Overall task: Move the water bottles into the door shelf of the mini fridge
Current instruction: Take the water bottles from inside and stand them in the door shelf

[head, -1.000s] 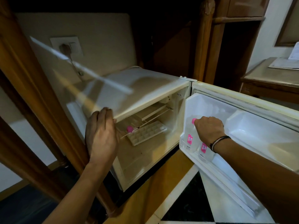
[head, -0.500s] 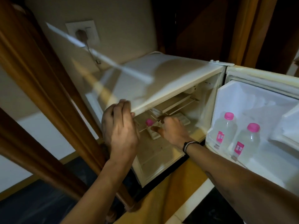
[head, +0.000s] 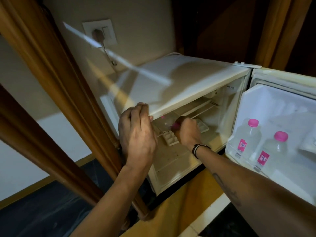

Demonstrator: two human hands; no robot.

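Observation:
The white mini fridge stands open, its door swung out to the right. Two clear water bottles with pink caps and pink labels stand upright in the door shelf: one bottle on the left, the other bottle nearer me. Inside the fridge a third water bottle lies on its side, its pink cap pointing left. My right hand is closed around its labelled part. My left hand grips the fridge's top front edge at the left corner.
A white ice tray lies on the fridge floor under the bottle, with a wire shelf behind it. A wooden cabinet frame runs close along the fridge's left side. A wall socket with a plug sits behind the fridge.
My right hand left the two bottles in the door shelf, reached into the fridge and closed on the lying bottle. My left hand stayed on the fridge's top edge.

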